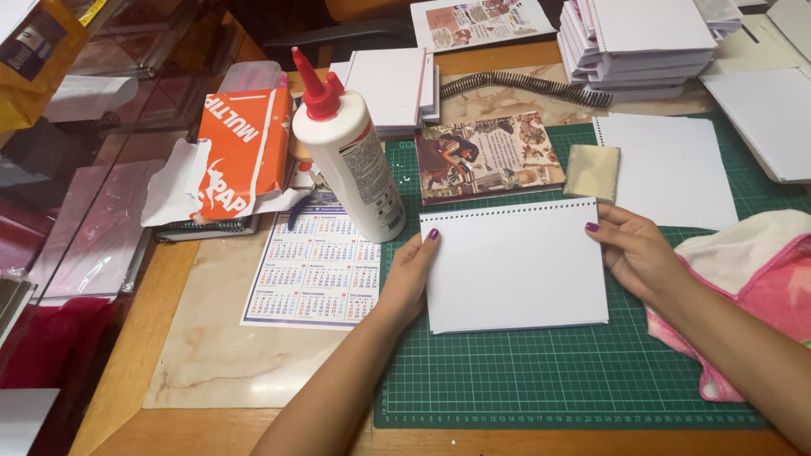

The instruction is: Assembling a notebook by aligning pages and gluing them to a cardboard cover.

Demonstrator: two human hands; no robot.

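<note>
Both hands hold the same stack of punched white pages (515,266), squared up on the green cutting mat (557,371). The left hand (410,274) presses flat against the stack's left edge, fingers straight, thumb on top near the punched corner. The right hand (634,249) clasps the right edge, fingers curled onto the top sheet. The row of punched holes runs along the far side of the stack, away from the person.

Just beyond it lies a decorated cover board (488,156) printed with old-fashioned pictures, and beside that a small beige sponge (591,171). A single punched white sheet (667,169) rests to the right of the sponge. A pink-and-white cloth (752,270) lies bunched under the right forearm.

To the left of the stack stands a white glue bottle (351,160) with a red nozzle, tilted a little, its base on a printed calendar sheet (317,270). Further left sits a torn orange paper wrapper (241,152). At the back of the desk lie black spiral coils (524,84) and piles of white page blocks (642,42).
</note>
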